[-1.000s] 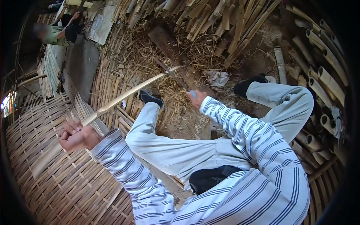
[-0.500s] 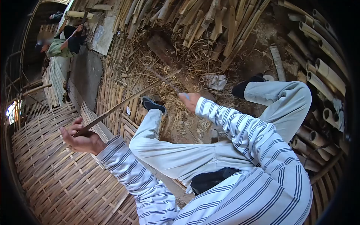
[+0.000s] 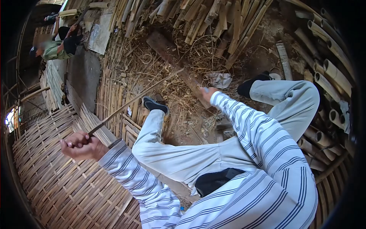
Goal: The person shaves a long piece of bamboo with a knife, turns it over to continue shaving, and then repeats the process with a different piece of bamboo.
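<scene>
My left hand (image 3: pixel 82 146) is at the left, above the woven bamboo panel, its fingers curled round one end of a long bamboo strip (image 3: pixel 133 100). The strip slants up and to the right, its far tip over the shavings in front of my feet. At the centre right, my right hand (image 3: pixel 208 94) is closed on a knife (image 3: pixel 196 83). The blade is blurred and hard to pick out against a dark wooden plank (image 3: pixel 162 45) on the ground. Between the knife and the strip's far end there is a gap.
Curly bamboo shavings (image 3: pixel 167 89) litter the ground. Split bamboo (image 3: pixel 207 21) is stacked at the top, and bamboo tubes (image 3: pixel 335 76) lie at the right. A woven bamboo panel (image 3: pixel 68 183) is at lower left. Another person (image 3: pixel 57 49) sits at upper left.
My right hand has moved right with the knife, away from the strip. My left hand has closed more tightly round the strip's near end.
</scene>
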The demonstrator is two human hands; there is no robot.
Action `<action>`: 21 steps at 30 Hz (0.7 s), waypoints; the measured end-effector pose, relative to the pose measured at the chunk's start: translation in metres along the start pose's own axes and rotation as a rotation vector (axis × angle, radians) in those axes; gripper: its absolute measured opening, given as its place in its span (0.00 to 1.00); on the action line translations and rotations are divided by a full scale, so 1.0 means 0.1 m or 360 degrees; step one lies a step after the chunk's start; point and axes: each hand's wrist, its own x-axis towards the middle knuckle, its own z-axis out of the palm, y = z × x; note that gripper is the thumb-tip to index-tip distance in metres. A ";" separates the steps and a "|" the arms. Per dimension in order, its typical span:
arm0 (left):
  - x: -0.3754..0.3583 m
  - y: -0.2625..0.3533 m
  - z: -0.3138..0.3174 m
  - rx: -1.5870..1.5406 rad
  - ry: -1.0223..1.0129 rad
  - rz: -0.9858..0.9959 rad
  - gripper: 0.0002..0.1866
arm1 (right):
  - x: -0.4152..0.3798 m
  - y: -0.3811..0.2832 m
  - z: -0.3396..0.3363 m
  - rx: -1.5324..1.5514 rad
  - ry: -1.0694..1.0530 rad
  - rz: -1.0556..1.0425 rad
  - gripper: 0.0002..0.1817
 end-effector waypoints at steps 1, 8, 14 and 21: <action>0.05 -0.04 -0.01 -0.0082 0.0040 -0.0048 0.22 | 0.16 0.15 0.05 -0.0139 0.0126 0.0042 0.40; 0.01 -0.02 0.09 -0.0034 -0.0020 0.0027 0.21 | -0.65 -0.53 -0.02 -0.0040 -0.0090 -0.0309 0.35; 0.05 -0.03 -0.02 -0.0106 -0.0066 -0.0024 0.19 | -1.63 -1.15 -0.22 0.0063 -0.0319 -0.0983 0.29; 0.08 -0.05 -0.14 -0.0069 -0.0007 -0.0022 0.21 | -1.03 -0.61 0.24 0.0168 -0.0112 -0.0843 0.26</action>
